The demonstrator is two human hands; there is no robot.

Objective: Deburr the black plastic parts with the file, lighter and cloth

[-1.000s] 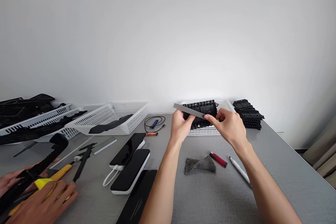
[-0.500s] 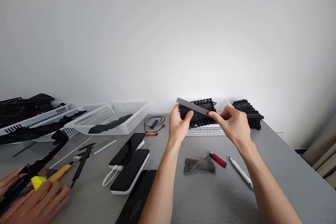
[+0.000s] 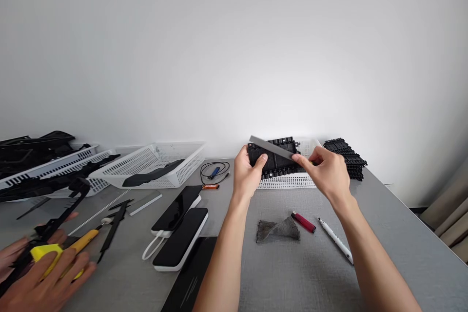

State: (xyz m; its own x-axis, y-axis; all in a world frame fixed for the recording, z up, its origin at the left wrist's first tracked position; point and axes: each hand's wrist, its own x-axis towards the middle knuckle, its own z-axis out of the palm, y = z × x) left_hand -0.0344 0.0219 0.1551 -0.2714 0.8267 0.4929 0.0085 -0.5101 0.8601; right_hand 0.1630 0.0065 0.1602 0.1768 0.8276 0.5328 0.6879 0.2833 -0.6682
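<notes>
My left hand point(image 3: 248, 171) grips a black rectangular plastic part point(image 3: 283, 165) with toothed long edges, its thumb lying on the face. In my right hand point(image 3: 327, 170) is a flat grey file point(image 3: 268, 146), pinched near its lower end. The file slants across the upper side of the plastic part; whether it touches cannot be made out. Both are held up in front of a white mesh basket point(image 3: 285, 183). Below them on the table lie a crumpled grey cloth-like scrap point(image 3: 278, 230), a red lighter point(image 3: 304, 223) and a white pen-shaped tool point(image 3: 335, 241).
Similar black parts point(image 3: 343, 156) are stacked at right. Two phone-like devices point(image 3: 181, 239) on white bases, a black cable point(image 3: 215, 173) and a white basket point(image 3: 183, 163) stand left. At far left, another person's hands point(image 3: 51, 273) hold a black part and a yellow tool.
The file has shifted slightly right with my right hand, and the plastic part slightly left with my left hand. The other person's hands and black part have moved a little.
</notes>
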